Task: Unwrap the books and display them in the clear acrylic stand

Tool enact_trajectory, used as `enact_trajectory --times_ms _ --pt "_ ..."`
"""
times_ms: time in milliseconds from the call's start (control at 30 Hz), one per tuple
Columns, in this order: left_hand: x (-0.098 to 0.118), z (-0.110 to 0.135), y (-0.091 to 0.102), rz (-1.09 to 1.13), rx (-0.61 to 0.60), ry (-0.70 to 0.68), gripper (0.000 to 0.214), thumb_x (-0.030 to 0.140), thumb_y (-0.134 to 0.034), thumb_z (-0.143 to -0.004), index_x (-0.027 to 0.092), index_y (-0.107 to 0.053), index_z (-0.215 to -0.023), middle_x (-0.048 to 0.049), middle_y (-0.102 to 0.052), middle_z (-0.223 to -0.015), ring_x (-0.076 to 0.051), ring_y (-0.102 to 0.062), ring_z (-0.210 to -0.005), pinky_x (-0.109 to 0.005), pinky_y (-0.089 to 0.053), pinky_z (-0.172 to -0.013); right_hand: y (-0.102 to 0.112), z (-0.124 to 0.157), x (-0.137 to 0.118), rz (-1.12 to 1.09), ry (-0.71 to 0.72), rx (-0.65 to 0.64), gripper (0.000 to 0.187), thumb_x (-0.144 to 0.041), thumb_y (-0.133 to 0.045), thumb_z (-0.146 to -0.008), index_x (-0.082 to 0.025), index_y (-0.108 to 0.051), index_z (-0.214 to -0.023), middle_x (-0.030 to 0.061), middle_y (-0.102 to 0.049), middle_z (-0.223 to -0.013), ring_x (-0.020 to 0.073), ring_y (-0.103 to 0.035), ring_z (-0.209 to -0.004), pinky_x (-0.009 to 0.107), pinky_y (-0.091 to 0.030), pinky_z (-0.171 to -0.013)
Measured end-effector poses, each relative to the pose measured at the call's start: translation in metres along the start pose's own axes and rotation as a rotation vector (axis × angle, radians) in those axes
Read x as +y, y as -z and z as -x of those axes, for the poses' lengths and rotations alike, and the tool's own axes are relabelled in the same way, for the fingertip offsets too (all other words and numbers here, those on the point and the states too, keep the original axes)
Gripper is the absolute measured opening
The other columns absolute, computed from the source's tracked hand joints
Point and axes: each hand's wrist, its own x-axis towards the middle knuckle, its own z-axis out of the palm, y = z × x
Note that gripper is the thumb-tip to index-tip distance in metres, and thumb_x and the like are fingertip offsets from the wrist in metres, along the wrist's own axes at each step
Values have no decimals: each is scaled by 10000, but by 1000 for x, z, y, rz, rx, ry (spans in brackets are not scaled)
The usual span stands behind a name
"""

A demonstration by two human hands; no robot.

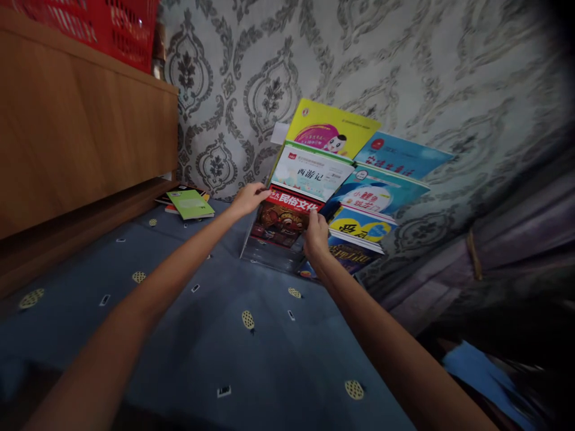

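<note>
A red-topped book (283, 218) with a dark picture cover stands in the lower left slot of a clear book rack (265, 254). At its left edge is my left hand (251, 199), thumb and fingers pinched on the book. My right hand (317, 236) grips the same book's right side, fingertips on its cover. Behind it rise a white book (312, 173) and a yellow book (332, 129). The rack's right column holds a blue book (399, 154), a teal book (380, 191), a yellow-and-blue book (363, 226) and a dark blue book (353, 254).
A few books, a green one (191, 204) on top, lie by the wooden cabinet (90, 120) on the left. A red plastic basket (130, 36) sits on that cabinet. Patterned wallpaper (274, 90) backs the rack, and a curtain (444, 281) hangs on the right.
</note>
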Motion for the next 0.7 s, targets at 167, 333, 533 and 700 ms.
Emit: enact_trajectory --times_ms 167,333,533,700 --pt "12 -3 10 56 -118 147 240 331 -547 -924 127 -672 -936 -30 -654 -815 -148 -613 -727 -232 -498 -619 -2 1 6 57 22 19 492 -653 -433 -888 -226 -669 -948 35 -713 -887 252 -652 -928 372 -520 -784" --pt "18 0 9 58 -117 170 246 328 -541 -934 119 -659 -991 -54 -661 -896 -153 -623 -777 -247 -546 -639 -4 4 6 117 27 44 485 -618 -428 -898 -204 -682 -899 56 -720 -858 269 -648 -937 386 -521 -816" --pt "16 3 8 60 -106 158 277 316 -521 -942 109 -655 -1067 -98 -690 -1003 -183 -648 -835 -279 -566 -651 -1 9 2 110 24 1 508 -614 -426 -898 -182 -694 -909 81 -727 -888 273 -643 -958 405 -518 -863" --pt "6 7 8 65 -97 51 306 336 -511 -931 116 -658 -1085 -87 -710 -1034 -191 -659 -892 -273 -568 -678 4 20 2 110 39 -35 486 -605 -433 -897 -199 -700 -915 60 -731 -886 256 -641 -969 396 -510 -896"
